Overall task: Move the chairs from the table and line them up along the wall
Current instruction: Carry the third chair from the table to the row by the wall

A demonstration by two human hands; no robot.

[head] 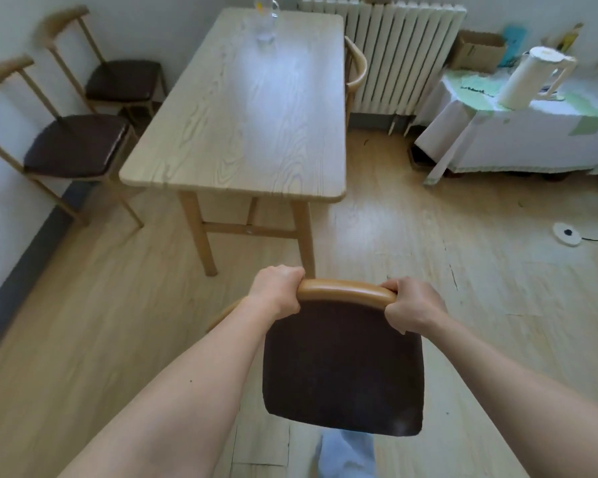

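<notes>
I hold a chair (342,367) with a dark brown seat and a curved wooden backrest, in front of me near the bottom centre. My left hand (277,291) grips the left end of the backrest, and my right hand (411,307) grips its right end. The light wooden table (249,108) stands ahead. Two matching chairs stand against the left wall: the nearer chair (73,146) and the farther chair (121,81). Another chair (356,69) is tucked at the table's right side, only its backrest showing.
A glass jug (266,19) stands at the table's far end. A white radiator (394,53) lines the back wall. At right, a cloth-covered low table (532,132) bears a white kettle (532,77); a cardboard box (477,50) stands behind. A white disc with a cable (567,233) lies on the floor.
</notes>
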